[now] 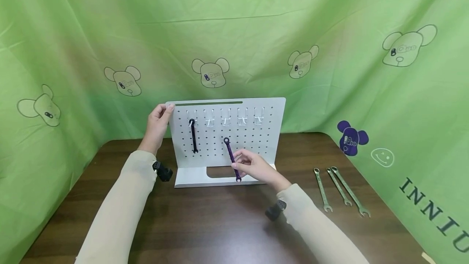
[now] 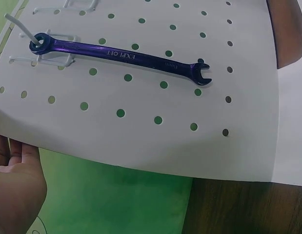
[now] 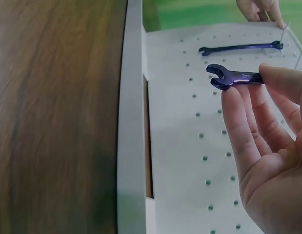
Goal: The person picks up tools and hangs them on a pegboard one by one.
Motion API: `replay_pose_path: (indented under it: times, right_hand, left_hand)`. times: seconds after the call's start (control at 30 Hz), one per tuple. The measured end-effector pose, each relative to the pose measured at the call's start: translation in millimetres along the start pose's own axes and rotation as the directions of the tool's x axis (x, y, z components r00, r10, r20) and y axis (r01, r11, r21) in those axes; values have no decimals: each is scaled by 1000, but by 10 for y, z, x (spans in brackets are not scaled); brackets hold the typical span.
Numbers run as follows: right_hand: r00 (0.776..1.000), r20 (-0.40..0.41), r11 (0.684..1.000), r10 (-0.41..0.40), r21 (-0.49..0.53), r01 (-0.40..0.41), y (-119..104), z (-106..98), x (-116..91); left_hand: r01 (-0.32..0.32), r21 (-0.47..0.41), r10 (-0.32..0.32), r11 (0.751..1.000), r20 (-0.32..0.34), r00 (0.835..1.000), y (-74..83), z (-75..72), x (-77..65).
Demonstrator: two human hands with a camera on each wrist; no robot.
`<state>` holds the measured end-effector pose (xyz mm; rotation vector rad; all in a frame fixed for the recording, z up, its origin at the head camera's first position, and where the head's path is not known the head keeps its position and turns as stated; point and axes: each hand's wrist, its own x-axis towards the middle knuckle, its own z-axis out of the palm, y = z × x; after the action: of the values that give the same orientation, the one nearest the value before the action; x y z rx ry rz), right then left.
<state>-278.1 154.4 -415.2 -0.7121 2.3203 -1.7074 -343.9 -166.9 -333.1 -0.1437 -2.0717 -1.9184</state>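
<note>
A white pegboard stand (image 1: 253,141) stands upright on the table with a row of white hooks (image 1: 242,117) near its top. My left hand (image 1: 156,127) grips the board's upper left corner. From the leftmost hook hangs a dark purple combination wrench (image 1: 194,137), ring end up; the left wrist view shows the hook through its ring. My right hand (image 1: 254,168) pinches a second purple combination wrench (image 1: 230,150) between thumb and fingers, in front of the board's lower middle. Its ring end points up and its open end down. In the right wrist view the open jaw sticks out past my fingertips (image 3: 233,100).
Several hooks to the right of the hung wrench carry nothing. Three silver combination wrenches (image 1: 338,186) lie on the right side of the brown wooden table (image 1: 220,223). A green cloth (image 1: 256,23) with bear drawings hangs behind and around the table.
</note>
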Motion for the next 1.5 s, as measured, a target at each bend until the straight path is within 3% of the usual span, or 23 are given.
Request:
replay_pose_path:
  times: [0.23, 0.43, 0.93, 1.5]
  right_hand:
    - [1000, -7, 1000, 6, 5, -6, -151, 119, 107]
    - [999, -9, 999, -41, 25, 41, -232, 188, 196]
    - [998, -25, 998, -52, 20, 52, -415, 260, 306]
    - [999, -41, 1000, -23, 19, 23, -386, 286, 405]
  left_hand:
    - [-1, 1, 1, 1000, 3, 1000, 20, -14, -11]
    - [-5, -1, 5, 1000, -9, 1000, 8, -3, -8]
    - [-15, -5, 15, 1000, -16, 1000, -5, 3, -9]
    - [-1, -5, 1, 1000, 3, 1000, 7, -13, -9]
